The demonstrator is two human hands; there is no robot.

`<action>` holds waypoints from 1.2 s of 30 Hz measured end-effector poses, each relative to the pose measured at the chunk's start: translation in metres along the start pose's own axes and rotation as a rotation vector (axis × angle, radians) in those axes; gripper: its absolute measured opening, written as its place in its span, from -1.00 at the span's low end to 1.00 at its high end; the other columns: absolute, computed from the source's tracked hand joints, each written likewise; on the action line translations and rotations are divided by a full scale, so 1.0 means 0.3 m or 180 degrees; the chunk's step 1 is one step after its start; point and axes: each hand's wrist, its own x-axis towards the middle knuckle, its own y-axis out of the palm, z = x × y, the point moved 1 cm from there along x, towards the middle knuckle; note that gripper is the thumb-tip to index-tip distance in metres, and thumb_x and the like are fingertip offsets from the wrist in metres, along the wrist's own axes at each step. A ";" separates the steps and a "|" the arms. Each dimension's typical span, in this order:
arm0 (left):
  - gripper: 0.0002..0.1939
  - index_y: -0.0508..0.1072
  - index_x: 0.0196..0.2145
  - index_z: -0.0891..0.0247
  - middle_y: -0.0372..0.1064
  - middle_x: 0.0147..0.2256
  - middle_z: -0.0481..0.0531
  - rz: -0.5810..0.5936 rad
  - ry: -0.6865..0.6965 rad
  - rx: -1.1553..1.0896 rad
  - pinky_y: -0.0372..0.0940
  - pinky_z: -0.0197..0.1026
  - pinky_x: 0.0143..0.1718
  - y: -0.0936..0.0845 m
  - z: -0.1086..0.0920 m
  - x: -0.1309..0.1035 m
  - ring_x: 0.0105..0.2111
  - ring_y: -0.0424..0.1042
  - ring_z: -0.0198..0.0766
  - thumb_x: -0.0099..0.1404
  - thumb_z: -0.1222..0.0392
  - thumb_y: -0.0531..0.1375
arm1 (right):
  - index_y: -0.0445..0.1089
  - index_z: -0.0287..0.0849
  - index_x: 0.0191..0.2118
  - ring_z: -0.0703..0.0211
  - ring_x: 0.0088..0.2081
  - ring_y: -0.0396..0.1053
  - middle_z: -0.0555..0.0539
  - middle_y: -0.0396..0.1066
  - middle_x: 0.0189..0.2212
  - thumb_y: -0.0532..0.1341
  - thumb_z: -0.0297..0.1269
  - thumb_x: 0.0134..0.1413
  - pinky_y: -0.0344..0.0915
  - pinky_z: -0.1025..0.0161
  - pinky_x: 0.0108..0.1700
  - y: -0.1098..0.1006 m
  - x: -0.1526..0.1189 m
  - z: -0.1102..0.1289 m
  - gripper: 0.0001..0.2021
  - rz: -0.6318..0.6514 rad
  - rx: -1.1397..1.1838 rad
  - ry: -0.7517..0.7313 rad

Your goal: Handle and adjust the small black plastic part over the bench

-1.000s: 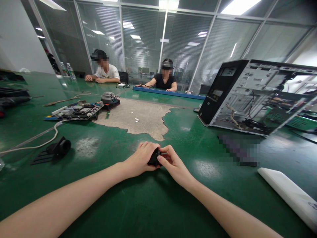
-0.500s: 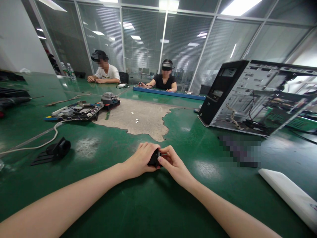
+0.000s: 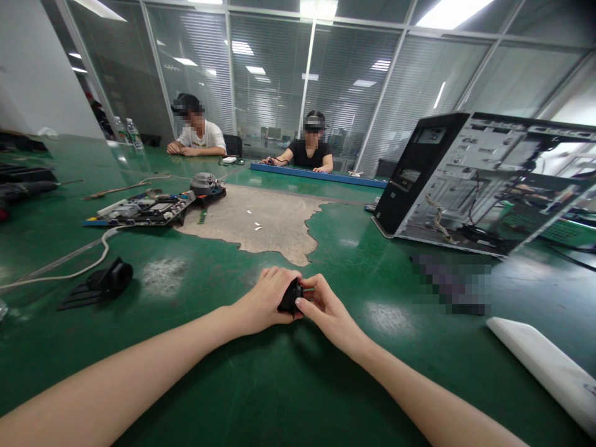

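A small black plastic part (image 3: pixel 289 298) is held between my two hands, just above the green table (image 3: pixel 298 385) at its middle. My left hand (image 3: pixel 265 295) wraps round it from the left, fingers over the top. From the right, my right hand (image 3: pixel 326 304) pinches its near end between thumb and fingers. Much of the part is covered by my fingers, so its exact kind cannot be made out. To the left lies another black plastic piece (image 3: pixel 109 282), with a round ring and flat prongs.
At left are a circuit board (image 3: pixel 144 208) and a cooler with a fan (image 3: pixel 207 186). An open computer case (image 3: pixel 465 186) stands at right, near a white slab (image 3: pixel 540 360). Two people sit across the table behind a long blue bar (image 3: pixel 316 176). A white cable (image 3: pixel 100 261) runs at left.
My right fingers have shifted slightly on the black part's end. My left hand keeps its hold, and both arms stay almost where they were.
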 end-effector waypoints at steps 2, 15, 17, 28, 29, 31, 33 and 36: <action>-0.45 0.09 -0.08 0.20 0.23 -0.17 0.05 0.0018 0.0003 -0.0044 0.07 -0.07 -0.15 -0.007 -0.008 0.000 -0.20 0.20 -0.11 0.02 0.09 0.24 | 0.15 -0.10 -0.29 0.26 -0.26 0.26 0.03 0.20 -0.32 0.15 -0.20 0.02 0.30 0.29 -0.26 -0.001 0.002 -0.002 -0.83 -0.0059 -0.0055 -0.0040; -0.44 0.05 -0.04 0.25 0.20 -0.16 0.10 0.0003 0.0042 -0.0047 0.08 -0.05 -0.13 -0.017 -0.025 -0.005 -0.19 0.19 -0.11 0.05 0.10 0.20 | 0.13 -0.09 -0.25 0.25 -0.24 0.27 0.01 0.23 -0.28 0.22 -0.25 -0.05 0.27 0.25 -0.21 -0.005 0.000 -0.003 -0.74 0.0100 -0.0041 -0.0032; -0.43 0.05 -0.05 0.25 0.20 -0.15 0.10 -0.0002 0.0047 -0.0025 0.08 -0.05 -0.13 -0.014 -0.021 -0.007 -0.19 0.18 -0.11 0.05 0.08 0.21 | 0.15 -0.09 -0.26 0.25 -0.24 0.27 0.01 0.22 -0.28 0.19 -0.22 -0.02 0.27 0.26 -0.23 -0.005 0.001 -0.005 -0.78 0.0068 0.0000 -0.0078; -0.35 0.03 -0.03 0.30 0.15 -0.15 0.13 0.0123 0.0097 -0.0079 0.04 -0.01 -0.09 -0.041 -0.033 -0.008 -0.16 0.14 -0.08 0.00 0.02 0.22 | 0.16 -0.10 -0.22 0.20 -0.19 0.28 -0.02 0.25 -0.25 0.18 -0.22 -0.01 0.25 0.20 -0.15 -0.008 0.010 0.000 -0.77 0.0019 -0.0058 0.0059; -0.39 0.03 -0.03 0.30 0.14 -0.15 0.13 0.0167 0.0133 -0.0094 0.04 -0.01 -0.09 -0.048 -0.036 -0.010 -0.16 0.14 -0.09 0.04 0.05 0.19 | 0.15 -0.09 -0.22 0.20 -0.18 0.27 -0.01 0.25 -0.25 0.20 -0.23 -0.03 0.26 0.21 -0.16 -0.008 0.007 -0.001 -0.76 0.0056 -0.0026 0.0036; -0.46 0.00 -0.01 0.30 0.13 -0.14 0.13 0.0217 0.0204 -0.0147 0.04 -0.01 -0.08 -0.061 -0.039 -0.014 -0.16 0.13 -0.10 0.09 0.14 0.12 | 0.13 -0.07 -0.22 0.21 -0.16 0.27 0.00 0.23 -0.22 0.21 -0.25 -0.04 0.26 0.22 -0.16 -0.009 0.002 -0.003 -0.73 0.0103 0.0007 -0.0037; -0.53 -0.01 0.00 0.28 0.12 -0.13 0.13 0.0268 0.0280 -0.0215 0.04 0.00 -0.07 -0.068 -0.038 -0.016 -0.15 0.12 -0.11 0.15 0.21 0.03 | 0.14 -0.06 -0.23 0.23 -0.16 0.26 0.00 0.22 -0.22 0.19 -0.24 -0.01 0.25 0.23 -0.15 -0.009 -0.001 -0.007 -0.77 0.0084 -0.0035 -0.0110; -0.58 -0.03 0.02 0.27 0.10 -0.10 0.13 0.0328 0.0282 -0.0269 0.03 0.02 -0.05 -0.072 -0.032 -0.019 -0.12 0.11 -0.11 0.19 0.28 -0.06 | 0.16 -0.07 -0.26 0.25 -0.18 0.25 0.02 0.21 -0.24 0.15 -0.23 0.03 0.24 0.25 -0.18 -0.008 0.000 -0.011 -0.84 0.0010 -0.0110 -0.0151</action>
